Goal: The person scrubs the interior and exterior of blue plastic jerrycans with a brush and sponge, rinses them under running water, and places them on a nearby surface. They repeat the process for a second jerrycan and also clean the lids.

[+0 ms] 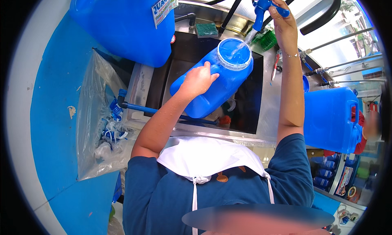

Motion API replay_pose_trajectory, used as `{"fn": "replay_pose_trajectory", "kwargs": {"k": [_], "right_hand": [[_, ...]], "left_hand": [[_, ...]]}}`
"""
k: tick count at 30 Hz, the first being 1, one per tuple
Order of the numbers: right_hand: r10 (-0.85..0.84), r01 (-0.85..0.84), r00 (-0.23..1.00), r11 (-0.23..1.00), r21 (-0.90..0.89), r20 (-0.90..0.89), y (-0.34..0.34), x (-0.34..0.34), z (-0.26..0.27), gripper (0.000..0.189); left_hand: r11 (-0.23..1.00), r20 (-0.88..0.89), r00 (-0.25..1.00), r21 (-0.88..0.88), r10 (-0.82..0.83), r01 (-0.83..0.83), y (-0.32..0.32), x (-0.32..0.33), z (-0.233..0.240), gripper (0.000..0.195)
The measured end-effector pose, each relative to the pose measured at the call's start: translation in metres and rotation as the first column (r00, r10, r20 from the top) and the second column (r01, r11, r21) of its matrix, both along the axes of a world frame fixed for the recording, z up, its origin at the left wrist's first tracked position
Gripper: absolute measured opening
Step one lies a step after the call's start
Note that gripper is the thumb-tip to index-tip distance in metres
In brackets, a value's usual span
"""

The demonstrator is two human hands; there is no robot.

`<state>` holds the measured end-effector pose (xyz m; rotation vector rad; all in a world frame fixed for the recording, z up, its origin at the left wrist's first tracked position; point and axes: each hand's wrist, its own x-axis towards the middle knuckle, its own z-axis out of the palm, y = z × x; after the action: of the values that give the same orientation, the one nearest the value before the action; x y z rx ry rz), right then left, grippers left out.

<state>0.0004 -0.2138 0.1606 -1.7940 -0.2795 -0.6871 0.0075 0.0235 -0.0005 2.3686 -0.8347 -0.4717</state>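
A blue plastic water jug (214,81) leans over a dark sink basin (248,112), its white-rimmed mouth towards the tap. My left hand (199,78) grips the jug by its handle. With my right hand (277,12) I hold the lever of a blue tap (260,14), and water runs from its spout into or onto the jug's mouth. A blue pipe (142,108) with a black elbow lies across the basin's near left corner, below my left forearm.
A large blue container (128,23) stands at the upper left, another blue jug (329,120) at the right. A green scouring sponge (206,29) rests behind the basin. On the counter lies a red-and-white tool (275,66). A clear plastic bag (92,137) holds blue caps. Another person's red sleeve (361,140) shows far right.
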Motion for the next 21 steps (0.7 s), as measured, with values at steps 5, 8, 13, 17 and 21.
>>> {"fn": "replay_pose_trajectory", "kwargs": {"k": [5, 8, 13, 17, 21], "right_hand": [[0.040, -0.094, 0.977, 0.961, 0.259, 0.207, -0.007, 0.006, -0.035, 0.040], [-0.465, 0.452, 0.873, 0.884, -0.117, -0.148, -0.002, 0.004, -0.073, 0.039], [-0.647, 0.029, 0.762, 0.080, -0.996, -0.029, 0.055, -0.009, -0.139, 0.065], [-0.639, 0.030, 0.759, 0.230, -0.973, -0.128, 0.057, 0.002, -0.144, 0.057], [-0.241, -0.029, 0.941, 0.642, -0.767, -0.237, 0.017, 0.031, -0.145, 0.034]], "left_hand": [[0.999, -0.005, 1.000, -0.038, 0.004, -0.004, 0.008, -0.003, -0.003, 0.047], [0.999, 0.005, 1.000, -0.049, 0.023, -0.023, 0.011, -0.003, -0.004, 0.046], [0.997, 0.045, 0.998, -0.065, 0.052, -0.049, 0.008, -0.004, -0.004, 0.044], [0.995, 0.066, 0.996, -0.082, 0.065, -0.060, 0.009, -0.001, -0.004, 0.043], [0.993, 0.049, 0.994, -0.068, 0.099, -0.096, 0.026, 0.003, -0.008, 0.043]]}}
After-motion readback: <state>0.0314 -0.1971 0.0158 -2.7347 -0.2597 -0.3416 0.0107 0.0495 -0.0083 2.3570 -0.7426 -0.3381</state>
